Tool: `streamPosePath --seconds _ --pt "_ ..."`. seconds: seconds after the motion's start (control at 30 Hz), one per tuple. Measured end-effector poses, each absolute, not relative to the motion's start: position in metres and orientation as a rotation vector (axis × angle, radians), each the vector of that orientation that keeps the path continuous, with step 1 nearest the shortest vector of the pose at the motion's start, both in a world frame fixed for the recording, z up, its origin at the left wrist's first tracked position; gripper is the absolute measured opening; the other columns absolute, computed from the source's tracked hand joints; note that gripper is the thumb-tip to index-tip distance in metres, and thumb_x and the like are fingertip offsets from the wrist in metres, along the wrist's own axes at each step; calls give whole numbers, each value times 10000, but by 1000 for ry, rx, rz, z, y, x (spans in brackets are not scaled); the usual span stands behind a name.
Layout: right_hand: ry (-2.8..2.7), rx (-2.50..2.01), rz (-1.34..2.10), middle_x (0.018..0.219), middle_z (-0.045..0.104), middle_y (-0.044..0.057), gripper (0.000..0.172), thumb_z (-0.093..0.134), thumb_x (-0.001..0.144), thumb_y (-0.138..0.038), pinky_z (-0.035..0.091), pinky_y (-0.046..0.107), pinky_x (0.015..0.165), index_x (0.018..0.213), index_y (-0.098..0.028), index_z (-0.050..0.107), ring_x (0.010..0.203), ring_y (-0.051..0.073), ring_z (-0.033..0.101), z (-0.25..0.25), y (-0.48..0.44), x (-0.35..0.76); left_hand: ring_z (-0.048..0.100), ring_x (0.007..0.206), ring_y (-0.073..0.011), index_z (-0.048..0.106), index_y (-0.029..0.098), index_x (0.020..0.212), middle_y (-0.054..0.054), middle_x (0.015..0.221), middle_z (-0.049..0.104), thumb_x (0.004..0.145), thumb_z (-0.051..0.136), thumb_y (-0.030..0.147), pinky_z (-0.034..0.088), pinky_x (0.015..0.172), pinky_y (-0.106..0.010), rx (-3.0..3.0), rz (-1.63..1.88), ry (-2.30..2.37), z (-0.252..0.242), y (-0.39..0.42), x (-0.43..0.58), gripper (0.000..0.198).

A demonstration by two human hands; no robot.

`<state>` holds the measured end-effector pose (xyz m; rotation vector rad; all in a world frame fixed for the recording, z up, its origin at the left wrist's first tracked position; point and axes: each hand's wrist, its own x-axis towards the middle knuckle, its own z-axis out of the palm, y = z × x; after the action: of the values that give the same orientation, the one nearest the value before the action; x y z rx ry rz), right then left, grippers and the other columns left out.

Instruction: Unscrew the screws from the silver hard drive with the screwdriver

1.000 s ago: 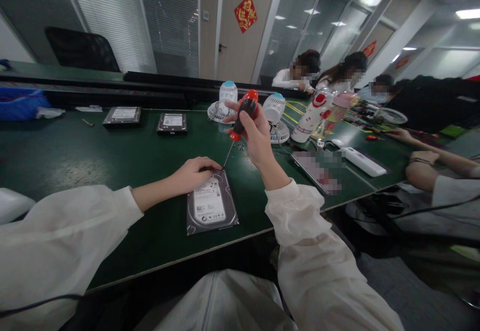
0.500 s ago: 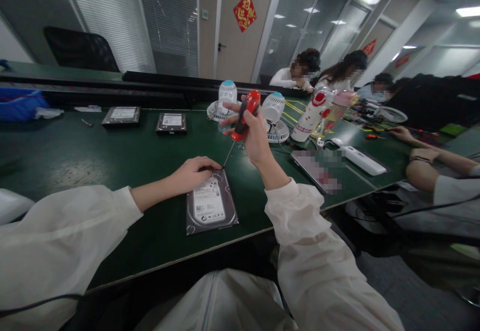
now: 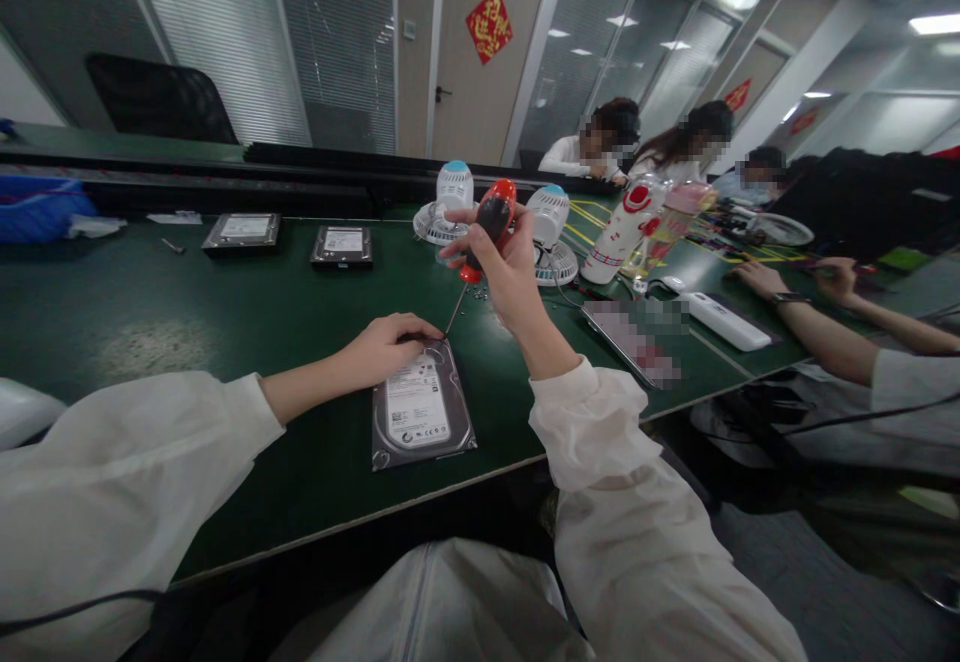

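A hard drive (image 3: 418, 410) with a white label lies flat on the green table. Over its far left corner my left hand (image 3: 390, 347) is bent, holding the drive, its fingertips near the screwdriver's tip; part of them is hidden from view. My right hand (image 3: 504, 267) grips a red and black screwdriver (image 3: 495, 214) by the handle, above and to the right of the drive. The shaft slants down to the drive's far edge, and its tip meets the drive there. Small screws (image 3: 478, 293) lie loose on the table behind my right hand.
Two more hard drives (image 3: 241, 231) sit farther back on the left, near a blue bin (image 3: 41, 210). White fans (image 3: 550, 212), bottles (image 3: 616, 237), a phone (image 3: 626, 340) and a white power strip (image 3: 726, 321) stand right. A co-worker's hands (image 3: 761, 280) rest beyond them.
The screwdriver handle has tipped slightly, and my right hand's fingers have shifted around it. My left hand and the hard drive stay put. The co-worker's arms at right have moved farther over the table.
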<state>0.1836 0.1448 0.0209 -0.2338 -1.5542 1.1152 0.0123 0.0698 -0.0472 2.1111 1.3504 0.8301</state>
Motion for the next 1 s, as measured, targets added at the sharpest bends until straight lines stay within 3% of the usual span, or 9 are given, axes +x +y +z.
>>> streamPosePath --seconds 0.33,0.63,0.87,1.0 --pt "-1585 -240 1247 1251 678 26 419 534 858 -602 594 285 657 1141 -297 481 830 146 717 20 149 187 611 1131 -239 715 214 1134 -43 1177 697 890 463 270 454 1034 -410 2102 816 1349 -48 70 11 355" --pt "-1541 -266 1137 1043 717 -23 415 651 845 -504 578 228 593 984 -282 329 687 89 711 23 141 183 617 1114 -235 721 208 1113 -42 1152 702 887 466 257 458 1026 -400 2105 819 1346 -46 69 12 344" --pt "-1552 -204 1245 1241 673 31 472 576 820 -624 600 277 635 1109 -291 404 800 140 725 21 150 188 618 1115 -238 716 212 1133 -44 1167 697 892 470 288 469 1013 -402 2101 824 1345 -49 70 11 353" --pt "-1533 -188 1279 1257 674 54 435 579 838 -564 598 252 639 1124 -257 464 810 131 720 21 150 188 618 1114 -243 720 197 1127 -47 1164 703 880 471 281 461 1030 -412 2107 822 1353 -47 69 12 360"
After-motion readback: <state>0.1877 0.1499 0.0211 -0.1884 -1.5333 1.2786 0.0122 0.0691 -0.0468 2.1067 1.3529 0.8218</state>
